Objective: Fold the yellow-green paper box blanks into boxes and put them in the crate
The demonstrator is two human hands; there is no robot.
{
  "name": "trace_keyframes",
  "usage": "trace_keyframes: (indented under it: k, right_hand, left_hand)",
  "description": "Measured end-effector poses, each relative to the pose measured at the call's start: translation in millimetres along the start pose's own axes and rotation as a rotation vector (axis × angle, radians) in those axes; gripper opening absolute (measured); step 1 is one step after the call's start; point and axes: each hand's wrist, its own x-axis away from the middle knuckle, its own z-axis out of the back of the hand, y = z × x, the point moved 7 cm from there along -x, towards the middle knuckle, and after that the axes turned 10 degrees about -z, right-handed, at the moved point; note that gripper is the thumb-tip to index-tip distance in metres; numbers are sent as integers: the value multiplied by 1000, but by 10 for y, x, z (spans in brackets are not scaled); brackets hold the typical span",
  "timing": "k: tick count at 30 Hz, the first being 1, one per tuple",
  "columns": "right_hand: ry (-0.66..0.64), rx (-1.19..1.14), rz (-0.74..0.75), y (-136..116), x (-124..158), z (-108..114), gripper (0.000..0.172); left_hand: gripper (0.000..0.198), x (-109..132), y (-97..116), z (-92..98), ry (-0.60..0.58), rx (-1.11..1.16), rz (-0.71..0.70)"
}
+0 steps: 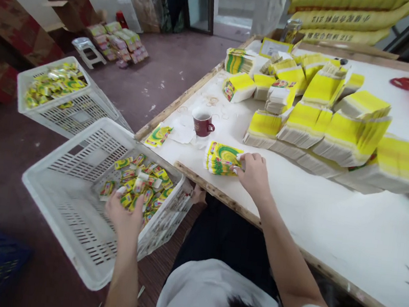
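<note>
My left hand [124, 213] is over the white plastic crate [82, 253], its thumb and fingers apart with nothing visible between them. Small yellow-green bundles of packets [154, 187] lie in a heap inside that crate. On the table, my right hand [254, 174] pinches the right edge of a fanned stack of yellow-green printed packets [222, 158]; how many sheets it grips I cannot tell. White coverings show on some fingertips. Left of the stack lies a flat packet [158, 135] at the table edge.
A dark red mug [203, 123] stands behind the stack. Many piles of yellow-white packets [304, 123] fill the table's right and back. Red-handled scissors [406, 84] lie far right. A second filled crate [57, 102] and a small stool [89, 52] stand on the floor.
</note>
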Motion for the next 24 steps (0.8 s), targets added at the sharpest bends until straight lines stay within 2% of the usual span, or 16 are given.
trace_keyframes:
  k: [2,4,6,9,13,16,18,19,21,23,24]
  right_hand:
    - [-13,12,19,-21,-4,-30,14]
    - [8,35,16,-22,-8,-21,22]
    - [59,76,-25,14,-26,15,28]
    - [82,133,-78,56,-66,46,26]
    - [-15,80,-102,2,-81,78,24]
    - [-64,-77,-152,-111,49,165,22]
    - [-88,-195,-105,-287,239,203,18]
    - [-130,-248,-47,-409,363,187,15]
    - [-318,-359,105,-687,665,67,13]
    - [-506,-475,186,-890,960,-73,13]
    - [-552,-563,179,-944,1066,-118,14]
  left_hand:
    - [60,177,129,-261,-98,253,99]
    - [56,338,355,-509,-209,477,180]
    - [53,427,593,-650,-279,617,195]
    - [50,471,804,-705,-330,709,187]
    - [46,559,850,-713,-373,752,219]
    - [46,688,924,-834,-423,899,284]
    - [58,739,1058,-944,-411,1089,317]
    - [66,736,1138,-985,-371,1192,325]
    - [76,691,1305,-1043,-292,1361,335]
    - [76,611,1447,-1063,-247,1455,361]
    - [73,564,1502,-1055,-233,1490,379]
